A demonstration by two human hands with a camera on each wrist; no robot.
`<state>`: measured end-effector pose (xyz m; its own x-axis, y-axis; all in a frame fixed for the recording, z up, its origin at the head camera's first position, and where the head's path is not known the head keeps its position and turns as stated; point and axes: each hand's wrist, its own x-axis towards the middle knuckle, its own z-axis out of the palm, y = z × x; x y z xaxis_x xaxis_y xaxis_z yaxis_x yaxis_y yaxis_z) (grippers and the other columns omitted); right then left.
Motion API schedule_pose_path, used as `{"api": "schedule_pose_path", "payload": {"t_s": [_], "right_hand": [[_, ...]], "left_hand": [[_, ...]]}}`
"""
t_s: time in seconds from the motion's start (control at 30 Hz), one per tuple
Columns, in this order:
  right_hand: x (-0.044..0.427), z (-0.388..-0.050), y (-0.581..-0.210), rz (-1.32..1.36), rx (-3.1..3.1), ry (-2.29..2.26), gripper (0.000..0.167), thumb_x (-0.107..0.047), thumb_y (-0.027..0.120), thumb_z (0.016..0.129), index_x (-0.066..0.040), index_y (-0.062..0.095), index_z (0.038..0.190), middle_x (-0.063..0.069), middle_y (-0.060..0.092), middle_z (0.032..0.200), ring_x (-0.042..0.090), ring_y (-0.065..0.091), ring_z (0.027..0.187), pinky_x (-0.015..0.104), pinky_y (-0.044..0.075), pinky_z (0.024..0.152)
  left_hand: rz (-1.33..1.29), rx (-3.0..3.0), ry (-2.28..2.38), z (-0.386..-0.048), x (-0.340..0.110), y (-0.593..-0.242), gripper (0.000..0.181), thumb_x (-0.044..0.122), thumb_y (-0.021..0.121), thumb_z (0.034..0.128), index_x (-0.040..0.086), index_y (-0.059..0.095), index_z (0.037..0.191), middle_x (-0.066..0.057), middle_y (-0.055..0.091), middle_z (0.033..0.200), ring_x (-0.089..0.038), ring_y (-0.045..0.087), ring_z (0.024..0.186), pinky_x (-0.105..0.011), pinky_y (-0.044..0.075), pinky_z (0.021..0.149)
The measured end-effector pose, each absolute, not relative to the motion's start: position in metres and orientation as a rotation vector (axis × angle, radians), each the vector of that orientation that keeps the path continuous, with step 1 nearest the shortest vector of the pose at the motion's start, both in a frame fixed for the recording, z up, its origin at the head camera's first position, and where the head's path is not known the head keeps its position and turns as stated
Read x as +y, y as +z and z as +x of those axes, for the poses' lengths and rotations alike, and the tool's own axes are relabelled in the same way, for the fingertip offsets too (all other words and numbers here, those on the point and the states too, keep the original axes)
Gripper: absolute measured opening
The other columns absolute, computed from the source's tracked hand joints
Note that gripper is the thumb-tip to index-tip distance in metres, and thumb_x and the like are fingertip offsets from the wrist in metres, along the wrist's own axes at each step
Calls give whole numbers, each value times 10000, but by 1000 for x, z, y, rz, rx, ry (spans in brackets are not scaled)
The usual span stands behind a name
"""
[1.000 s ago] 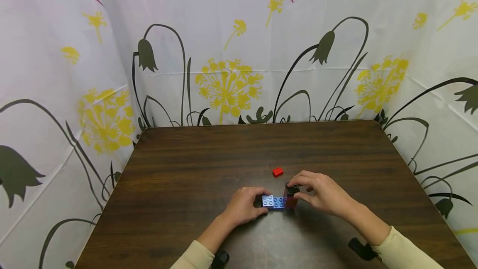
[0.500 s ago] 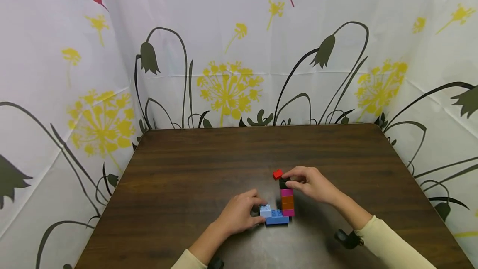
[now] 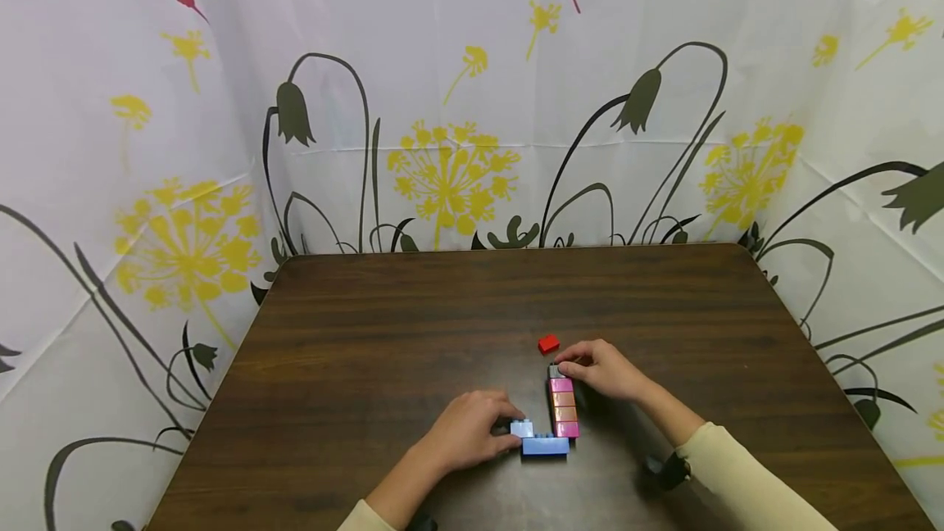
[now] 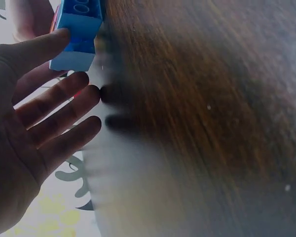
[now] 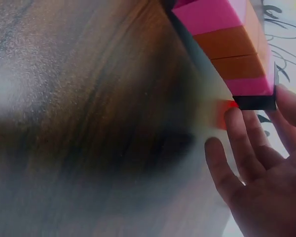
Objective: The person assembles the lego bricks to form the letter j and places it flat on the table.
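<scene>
My left hand (image 3: 472, 430) pinches a light blue brick (image 3: 521, 428) between thumb and forefinger. This brick is joined to the left end of a longer blue brick (image 3: 545, 447). From the blue brick's right end, a column of pink bricks (image 3: 566, 429) and orange bricks (image 3: 564, 407) stretches away from me, tipped back toward the table. A black brick (image 5: 255, 102) caps its far end. My right hand (image 3: 608, 369) holds this black brick between thumb and fingers. In the right wrist view, the other fingers (image 5: 221, 163) spread below it. The left wrist view shows the blue brick's studs (image 4: 81, 8).
A loose red brick (image 3: 549, 343) lies just beyond the column's black end. The brown wooden table (image 3: 383, 318) spreads around, with its far edge against a flower-patterned white curtain (image 3: 472, 88).
The column, upright before, has tipped backward, so its front faces up and the blue brick's side shows. Both hands have kept their hold and moved slightly toward me.
</scene>
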<state>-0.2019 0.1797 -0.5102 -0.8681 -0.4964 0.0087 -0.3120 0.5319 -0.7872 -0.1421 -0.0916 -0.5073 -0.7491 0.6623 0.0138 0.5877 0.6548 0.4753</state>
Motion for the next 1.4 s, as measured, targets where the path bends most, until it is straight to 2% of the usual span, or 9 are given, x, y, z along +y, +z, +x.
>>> {"api": "schedule_pose_path", "payload": {"t_s": [0.23, 0.4, 0.7, 0.9, 1.07, 1.17, 1.27, 1.33, 1.4], "right_hand": [[176, -202, -514, -664, 2572, -1197, 193, -137, 599, 977, -32, 731, 1070, 60, 691, 1011, 181, 554, 867, 367, 474, 781], [174, -201, -518, -613, 2581, -1156, 204, -110, 571, 984, -67, 734, 1099, 60, 691, 1067, 184, 558, 914, 418, 466, 847], [174, -200, -519, -614, 2593, -1136, 207, -109, 573, 979, -65, 734, 1103, 43, 687, 1039, 187, 553, 904, 426, 462, 836], [175, -202, -518, -565, 2587, -1130, 215, -124, 569, 987, -55, 730, 1110, 52, 684, 1044, 191, 555, 898, 455, 473, 844], [171, -207, -520, -537, 2707, -1141, 210, -79, 584, 969, -32, 724, 1119, 71, 684, 1048, 215, 571, 894, 463, 476, 841], [168, -208, -522, -617, 2802, -1079, 270, -46, 591, 957, -19, 675, 1212, 111, 642, 1166, 273, 591, 1014, 489, 465, 897], [166, -209, -525, -747, 2870, -912, 372, -30, 588, 953, -33, 598, 1326, 167, 540, 1340, 347, 532, 1193, 525, 433, 962], [165, -210, -527, -819, 2892, -787, 412, -29, 582, 952, -58, 572, 1364, 183, 492, 1396, 376, 490, 1244, 539, 415, 980], [164, -210, -528, -852, 2914, -688, 426, -28, 588, 946, -85, 577, 1368, 178, 504, 1378, 373, 497, 1224, 538, 423, 971]], "left_hand": [[1002, 2701, 684, -144, -90, -509, 269, 357, 770, 852, 198, 773, 1068, 134, 628, 868, 3, 481, 699, -223, 421, 649], [1010, 2712, 665, -142, -90, -510, 262, 360, 764, 857, 209, 773, 1070, 137, 620, 857, 8, 467, 685, -221, 413, 636], [1014, 2740, 664, -140, -89, -513, 254, 351, 764, 858, 213, 774, 1070, 138, 620, 853, 9, 463, 675, -214, 408, 621], [1025, 2756, 659, -140, -89, -516, 260, 353, 765, 856, 222, 769, 1080, 143, 636, 891, 13, 507, 726, -239, 447, 666], [1028, 2765, 655, -139, -91, -518, 289, 326, 783, 843, 217, 757, 1110, 143, 636, 924, 7, 508, 747, -254, 459, 691], [1046, 2771, 656, -138, -92, -519, 308, 313, 790, 836, 216, 750, 1126, 144, 629, 914, 8, 493, 731, -255, 458, 684], [1064, 2776, 666, -138, -93, -519, 321, 298, 796, 831, 212, 744, 1136, 140, 632, 908, 2, 498, 724, -254, 460, 674], [1068, 2778, 671, -138, -93, -518, 321, 286, 798, 829, 214, 742, 1137, 140, 633, 904, -1, 499, 716, -253, 458, 667], [1067, 2777, 675, -138, -94, -516, 317, 266, 803, 826, 217, 743, 1134, 138, 635, 907, 2, 503, 719, -253, 457, 666]]}}
